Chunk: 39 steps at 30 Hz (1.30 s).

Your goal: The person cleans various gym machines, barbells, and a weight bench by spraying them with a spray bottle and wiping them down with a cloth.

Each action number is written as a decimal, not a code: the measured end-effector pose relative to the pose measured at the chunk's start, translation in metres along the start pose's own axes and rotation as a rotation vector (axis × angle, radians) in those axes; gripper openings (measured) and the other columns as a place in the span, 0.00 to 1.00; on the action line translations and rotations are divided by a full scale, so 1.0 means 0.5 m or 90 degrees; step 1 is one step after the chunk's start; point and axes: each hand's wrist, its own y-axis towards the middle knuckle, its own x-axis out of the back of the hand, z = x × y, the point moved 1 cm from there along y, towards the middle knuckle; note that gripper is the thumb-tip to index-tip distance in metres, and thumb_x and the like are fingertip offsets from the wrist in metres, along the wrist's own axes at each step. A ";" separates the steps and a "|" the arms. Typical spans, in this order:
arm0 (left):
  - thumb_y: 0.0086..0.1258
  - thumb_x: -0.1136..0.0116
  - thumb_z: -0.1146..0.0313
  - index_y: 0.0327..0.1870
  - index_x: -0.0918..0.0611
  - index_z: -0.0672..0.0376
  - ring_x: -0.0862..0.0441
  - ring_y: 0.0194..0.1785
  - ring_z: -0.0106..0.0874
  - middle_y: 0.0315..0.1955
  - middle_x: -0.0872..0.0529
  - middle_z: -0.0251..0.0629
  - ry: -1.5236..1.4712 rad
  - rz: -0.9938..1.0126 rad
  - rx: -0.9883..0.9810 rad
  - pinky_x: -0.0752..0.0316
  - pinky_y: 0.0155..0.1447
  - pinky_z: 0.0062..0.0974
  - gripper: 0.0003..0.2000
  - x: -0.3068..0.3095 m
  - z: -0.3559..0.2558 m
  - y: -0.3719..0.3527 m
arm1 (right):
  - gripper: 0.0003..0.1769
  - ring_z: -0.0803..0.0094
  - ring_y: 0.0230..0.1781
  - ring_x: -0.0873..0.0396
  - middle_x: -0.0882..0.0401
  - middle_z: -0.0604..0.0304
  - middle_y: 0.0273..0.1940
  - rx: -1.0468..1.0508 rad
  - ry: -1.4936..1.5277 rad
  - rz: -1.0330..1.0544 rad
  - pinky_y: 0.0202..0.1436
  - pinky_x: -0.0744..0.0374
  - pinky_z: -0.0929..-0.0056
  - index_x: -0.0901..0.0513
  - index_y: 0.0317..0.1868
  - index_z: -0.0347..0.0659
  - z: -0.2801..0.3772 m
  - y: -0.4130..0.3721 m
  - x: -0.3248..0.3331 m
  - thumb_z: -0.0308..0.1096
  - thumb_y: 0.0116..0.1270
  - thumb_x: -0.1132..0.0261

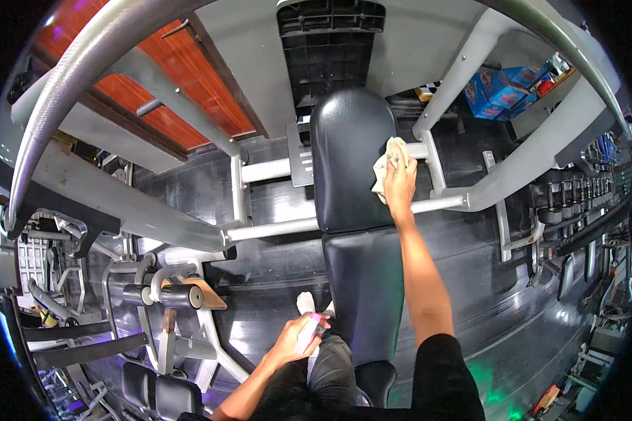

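Observation:
My right hand (401,184) is closed around a cream cloth (380,181) and presses it against the right edge of the black padded backrest (351,161) of a weight bench. Low in the view, near my legs, my left hand (293,342) grips a small white bottle (306,338) with a pinkish top. It is held to the left of the black seat pad (364,295), apart from it. Part of the bottle is hidden by my fingers.
Grey machine frame tubes (277,230) run on both sides of the bench, with a curved silver bar (56,91) overhead. A leg machine with black rollers (181,296) stands at left. Dumbbells (565,200) sit on a rack at right; blue boxes (495,91) are behind.

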 end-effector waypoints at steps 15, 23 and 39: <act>0.56 0.43 0.80 0.54 0.22 0.65 0.12 0.45 0.36 0.41 0.12 0.43 0.021 0.057 0.024 0.20 0.50 0.29 0.21 -0.001 -0.018 0.028 | 0.35 0.51 0.55 0.29 0.29 0.48 0.54 0.124 -0.142 0.058 0.56 0.30 0.55 0.29 0.69 0.58 -0.094 -0.242 -0.008 0.30 0.60 0.34; 0.54 0.44 0.83 0.49 0.20 0.65 0.13 0.47 0.37 0.42 0.12 0.43 0.061 -0.034 -0.010 0.20 0.54 0.29 0.18 0.004 -0.045 0.036 | 0.23 0.50 0.61 0.32 0.31 0.49 0.61 -0.141 -0.133 -0.260 0.63 0.38 0.48 0.25 0.65 0.46 -0.043 -0.194 -0.050 0.38 0.71 0.41; 0.54 0.42 0.81 0.44 0.18 0.64 0.13 0.48 0.40 0.41 0.12 0.44 0.078 -0.036 0.008 0.20 0.54 0.32 0.14 0.000 -0.025 0.001 | 0.27 0.46 0.64 0.27 0.35 0.44 0.70 -0.135 -0.044 0.165 0.64 0.27 0.50 0.30 0.70 0.50 0.096 0.327 -0.071 0.44 0.73 0.48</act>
